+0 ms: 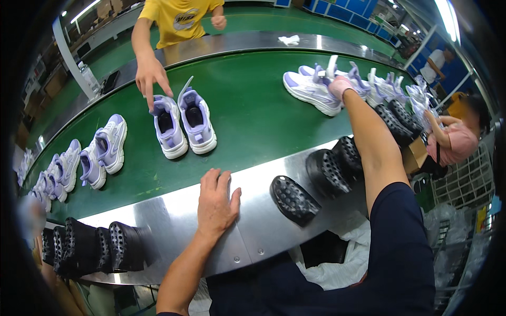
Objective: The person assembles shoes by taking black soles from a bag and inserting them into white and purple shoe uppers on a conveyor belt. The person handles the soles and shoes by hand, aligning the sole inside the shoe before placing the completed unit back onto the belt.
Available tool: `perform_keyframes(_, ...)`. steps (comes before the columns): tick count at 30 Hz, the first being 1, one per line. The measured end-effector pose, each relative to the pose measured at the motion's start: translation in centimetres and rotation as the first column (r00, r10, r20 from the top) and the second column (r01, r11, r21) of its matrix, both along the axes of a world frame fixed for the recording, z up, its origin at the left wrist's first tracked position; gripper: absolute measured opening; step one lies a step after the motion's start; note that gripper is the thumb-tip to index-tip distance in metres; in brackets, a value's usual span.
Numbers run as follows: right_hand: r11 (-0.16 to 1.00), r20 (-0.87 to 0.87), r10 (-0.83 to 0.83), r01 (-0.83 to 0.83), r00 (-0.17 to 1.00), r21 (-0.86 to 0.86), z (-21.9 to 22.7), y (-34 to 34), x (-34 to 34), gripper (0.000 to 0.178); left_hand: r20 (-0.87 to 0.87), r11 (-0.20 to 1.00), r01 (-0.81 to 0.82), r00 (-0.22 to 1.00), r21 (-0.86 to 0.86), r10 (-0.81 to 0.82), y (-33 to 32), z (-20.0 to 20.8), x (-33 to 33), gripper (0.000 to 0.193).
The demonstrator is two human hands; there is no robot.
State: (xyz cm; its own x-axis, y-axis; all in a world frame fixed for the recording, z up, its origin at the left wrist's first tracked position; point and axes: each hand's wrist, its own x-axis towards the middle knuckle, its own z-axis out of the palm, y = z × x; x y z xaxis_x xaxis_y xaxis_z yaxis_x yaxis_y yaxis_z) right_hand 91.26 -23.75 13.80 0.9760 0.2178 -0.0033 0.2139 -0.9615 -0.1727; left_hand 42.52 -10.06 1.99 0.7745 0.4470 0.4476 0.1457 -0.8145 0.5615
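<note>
Just past the right hand point(340, 87) sits a lilac sneaker point(311, 90); fingers closing on it, grip unclear. Left hand point(216, 203) rests flat, fingers spread, on the steel rim point(174, 210). Next up looks like lifting that shoe cleanly.

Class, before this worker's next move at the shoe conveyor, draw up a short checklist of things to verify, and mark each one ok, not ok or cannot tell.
1. Left hand free, resting flat on the steel conveyor rim: ok.
2. Right hand has reached the white-and-lilac sneaker on the green belt: ok.
3. Firm grip on that sneaker: cannot tell.
4. Black perforated shoe lasts within reach on the rim: ok.
5. Other person's hand away from the reach, at the far sneaker pair: ok.
</note>
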Motion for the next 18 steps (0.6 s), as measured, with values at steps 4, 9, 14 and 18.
perform_keyframes(4,0.989,0.032,0.024,-0.019,0.999,-0.147,-3.2,-1.3,5.7,0.042,-0.027,1.0,0.023,0.999,-0.012,-0.023,-0.4,0.6,0.6,0.05)
perform_keyframes(9,0.943,-0.074,0.286,-0.294,0.955,-0.156,-1.7,2.0,2.8,0.045,-0.027,1.0,-0.005,1.0,-0.013,0.005,-0.3,0.0,0.2,0.048)
perform_keyframes(14,0.932,-0.046,0.363,-0.362,0.931,0.025,2.2,6.8,-6.9,0.045,0.093,1.0,-0.004,0.996,0.0,0.004,0.1,-0.7,0.2,0.048)
perform_keyframes(18,0.856,-0.04,0.512,-0.507,0.858,0.099,7.5,8.4,-17.6,0.043,0.213,0.998,-0.058,0.975,-0.029,0.063,-0.1,1.0,-0.6,0.049)
